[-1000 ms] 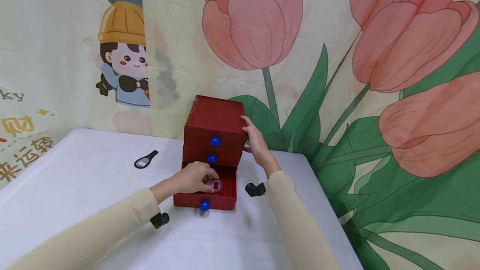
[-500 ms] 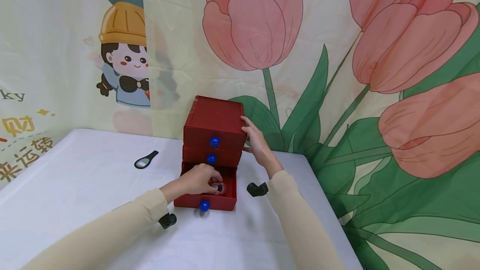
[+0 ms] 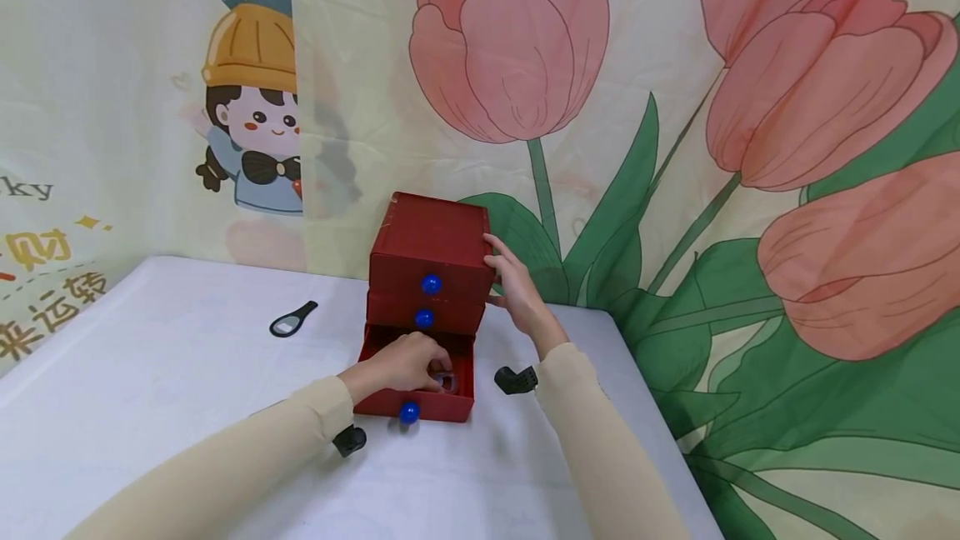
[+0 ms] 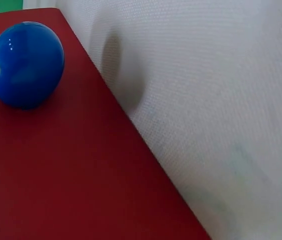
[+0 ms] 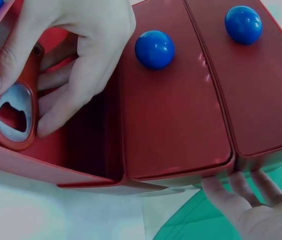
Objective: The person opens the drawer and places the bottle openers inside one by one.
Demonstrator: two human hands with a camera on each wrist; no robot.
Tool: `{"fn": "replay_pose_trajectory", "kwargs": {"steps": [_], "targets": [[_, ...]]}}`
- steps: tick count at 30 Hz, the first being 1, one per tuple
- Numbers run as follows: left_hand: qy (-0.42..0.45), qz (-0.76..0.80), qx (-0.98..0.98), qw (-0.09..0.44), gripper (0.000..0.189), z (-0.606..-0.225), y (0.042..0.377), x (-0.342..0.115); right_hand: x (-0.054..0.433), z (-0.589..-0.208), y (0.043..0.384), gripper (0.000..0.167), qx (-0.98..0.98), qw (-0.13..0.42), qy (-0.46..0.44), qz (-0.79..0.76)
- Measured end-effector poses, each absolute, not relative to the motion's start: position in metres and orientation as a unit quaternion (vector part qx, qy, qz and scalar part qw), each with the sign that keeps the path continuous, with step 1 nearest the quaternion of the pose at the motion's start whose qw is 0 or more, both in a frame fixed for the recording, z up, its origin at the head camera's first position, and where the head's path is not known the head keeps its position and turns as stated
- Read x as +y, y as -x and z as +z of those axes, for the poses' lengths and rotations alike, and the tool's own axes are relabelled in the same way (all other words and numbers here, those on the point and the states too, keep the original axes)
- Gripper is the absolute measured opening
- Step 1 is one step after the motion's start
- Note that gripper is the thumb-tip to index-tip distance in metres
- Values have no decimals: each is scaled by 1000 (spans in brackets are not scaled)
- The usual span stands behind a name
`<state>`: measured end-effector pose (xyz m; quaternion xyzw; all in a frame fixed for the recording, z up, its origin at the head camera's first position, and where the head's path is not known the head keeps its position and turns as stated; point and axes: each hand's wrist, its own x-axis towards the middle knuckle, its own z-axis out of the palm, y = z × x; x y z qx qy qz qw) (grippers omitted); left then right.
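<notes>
A small red drawer cabinet (image 3: pixel 435 227) with blue round knobs stands on the table, its bottom drawer (image 3: pixel 450 408) pulled out. Inside that drawer, my left hand (image 3: pixel 411 361) pinches a bottle opener (image 5: pixel 22 100) between thumb and fingers; the opener has a metal head set in a reddish-brown body. Part of its handle is hidden under the hand. My right hand (image 3: pixel 521 294) rests its extended fingers against the cabinet's right side. The left wrist view takes in only the drawer front and its blue knob (image 4: pixel 26 65).
Left of the cabinet, a black teardrop-shaped tool (image 3: pixel 293 319) with a pale oval in its wide end lies on the white tablecloth (image 3: pixel 187 365). The two upper drawers are closed. A printed backdrop (image 3: pixel 360 65) hangs right behind the table.
My left hand has shifted rightward within the drawer, carrying the bottle opener toward the drawer's right side. The right hand has kept its place on the cabinet.
</notes>
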<state>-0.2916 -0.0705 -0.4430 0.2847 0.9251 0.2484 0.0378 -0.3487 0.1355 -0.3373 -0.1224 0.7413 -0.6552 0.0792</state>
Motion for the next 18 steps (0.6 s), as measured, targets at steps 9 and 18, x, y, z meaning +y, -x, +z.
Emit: {"fn": "replay_pose_trajectory", "kwargs": {"steps": [9, 18], "targets": [[-274, 260, 924, 61, 26, -445, 292, -69, 137, -341, 350, 54, 742, 84, 128, -653], [-281, 264, 921, 51, 31, -446, 295, -75, 139, -340, 351, 51, 743, 81, 121, -654]]}}
